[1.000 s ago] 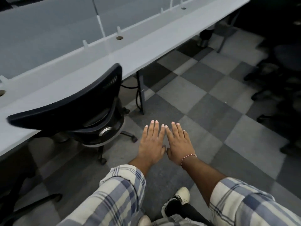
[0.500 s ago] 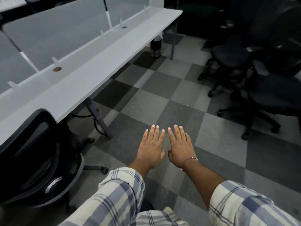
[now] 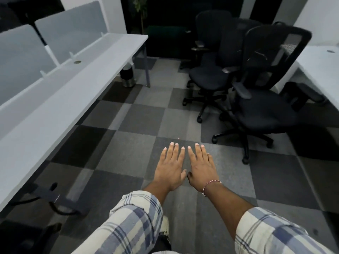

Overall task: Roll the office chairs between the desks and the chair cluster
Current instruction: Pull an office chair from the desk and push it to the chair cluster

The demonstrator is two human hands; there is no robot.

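The nearest office chair (image 3: 266, 110) in the chair cluster (image 3: 234, 57) is standing upright on its castors at the right. Its mesh back is rising tall at the far side, and its seat is facing roughly toward the person. A second chair (image 3: 207, 77) is standing just behind and to the left of it, facing much the same way. A third chair (image 3: 236, 35) is crowding in behind the two, mostly hidden.

The left grip (image 3: 171, 171) and the right grip (image 3: 201, 169) are hanging side by side over the floor, palms down and fingers straight. Both are released and holding nothing, well apart from any chair. A red-and-white thread bracelet (image 3: 211, 184) is circling the right wrist, and plaid sleeves (image 3: 132, 224) are covering the forearms.

The carpet floor (image 3: 128, 116) is lying in a check of light and dark grey tiles. A long white tabletop (image 3: 64, 99) with frosted partition screens (image 3: 69, 37) is running along the left, and a steel bin (image 3: 128, 76) is sitting under its far end. Another white tabletop (image 3: 321, 66) is showing at the right edge.

Against half a second earlier, the view is now turning toward the cluster, which is sitting closer and fuller in frame. The chair tucked at the left tabletop is no longer showing, and the grips are staying flat and together.
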